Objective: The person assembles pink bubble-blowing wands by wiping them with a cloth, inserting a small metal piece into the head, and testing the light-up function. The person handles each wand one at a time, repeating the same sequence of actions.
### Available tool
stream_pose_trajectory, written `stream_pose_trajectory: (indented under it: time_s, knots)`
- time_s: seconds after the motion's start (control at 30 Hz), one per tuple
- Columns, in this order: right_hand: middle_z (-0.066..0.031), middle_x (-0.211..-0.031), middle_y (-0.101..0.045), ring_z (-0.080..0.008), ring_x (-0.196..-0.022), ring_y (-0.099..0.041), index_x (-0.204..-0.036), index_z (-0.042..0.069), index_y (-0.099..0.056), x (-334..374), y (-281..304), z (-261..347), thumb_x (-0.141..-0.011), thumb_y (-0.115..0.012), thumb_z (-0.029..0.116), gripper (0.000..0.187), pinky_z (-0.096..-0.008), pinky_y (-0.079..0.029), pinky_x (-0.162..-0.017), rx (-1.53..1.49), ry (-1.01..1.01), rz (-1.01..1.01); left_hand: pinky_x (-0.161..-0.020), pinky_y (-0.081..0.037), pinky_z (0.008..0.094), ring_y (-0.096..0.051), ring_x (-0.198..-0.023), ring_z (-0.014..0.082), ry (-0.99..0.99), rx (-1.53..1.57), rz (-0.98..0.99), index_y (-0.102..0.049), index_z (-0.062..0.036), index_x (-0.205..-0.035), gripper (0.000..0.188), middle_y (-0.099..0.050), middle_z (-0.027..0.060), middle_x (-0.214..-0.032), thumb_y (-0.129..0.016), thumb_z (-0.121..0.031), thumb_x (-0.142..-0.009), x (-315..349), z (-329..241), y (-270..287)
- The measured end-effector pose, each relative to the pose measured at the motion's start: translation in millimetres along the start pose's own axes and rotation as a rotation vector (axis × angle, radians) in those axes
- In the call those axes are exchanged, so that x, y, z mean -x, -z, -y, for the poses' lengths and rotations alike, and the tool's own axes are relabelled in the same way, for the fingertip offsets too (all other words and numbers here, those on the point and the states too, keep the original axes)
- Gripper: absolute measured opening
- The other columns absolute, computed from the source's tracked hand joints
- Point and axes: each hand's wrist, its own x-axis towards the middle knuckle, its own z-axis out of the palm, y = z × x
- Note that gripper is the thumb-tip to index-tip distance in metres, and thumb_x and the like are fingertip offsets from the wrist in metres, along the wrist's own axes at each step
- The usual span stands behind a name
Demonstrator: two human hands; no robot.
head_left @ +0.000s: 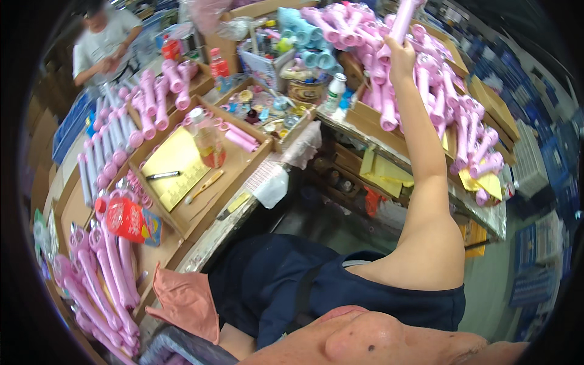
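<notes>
Stretched out to the far right, my right hand (400,58) is closed round a pink plastic tube (404,19) with a flared end, held above a large heap of similar pink tubes (438,100). Light-blue tubes (302,27) lie left of that heap. My left hand does not show; only a bit of that arm (236,342) appears low in the picture, near a salmon-coloured cloth (185,301). Closest to that side are long pink plastic parts (100,277) with looped ends, lying in a tray, and a red bottle (131,220) with a blue label.
A cardboard tray (255,153) holds yellow paper (173,167), a black pen (163,175), a brush (204,186) and a clear bottle (208,143) of amber liquid. A white bottle (334,91) stands by small pots. Across the bench is another person (106,45).
</notes>
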Motion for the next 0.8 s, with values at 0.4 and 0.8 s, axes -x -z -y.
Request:
stream_pose_trajectory:
  time_s: [0.4,0.8]
  knots:
    - [-0.0182,-0.118,-0.068,-0.0362,-0.11,-0.064,-0.115,0.007,-0.068,-31.8,357.8,58.7,-0.069,-0.07,0.038,0.055,-0.0444,-0.05,-0.094,1.411,-0.416,-0.832,-0.092,-0.048,0.0331,-0.055,-0.109,0.0198,0.521,0.508,0.278,-0.046,-0.0055,-0.134,0.06,-0.056,0.0085,-0.123,-0.048,-0.052,-0.097,-28.6,49.2,38.7]
    - [-0.0204,-0.113,-0.067,-0.0352,-0.105,-0.066,-0.115,0.008,-0.065,2.8,480.9,-42.3,-0.082,-0.058,0.028,0.039,-0.049,-0.053,-0.084,1.688,-0.528,-0.706,-0.095,-0.046,0.0294,-0.053,-0.113,0.0161,0.156,-0.137,0.498,-0.044,-0.0086,-0.143,0.068,-0.056,0.0038,-0.127,-0.061,-0.047,-0.091,-55.4,39.0,76.0]
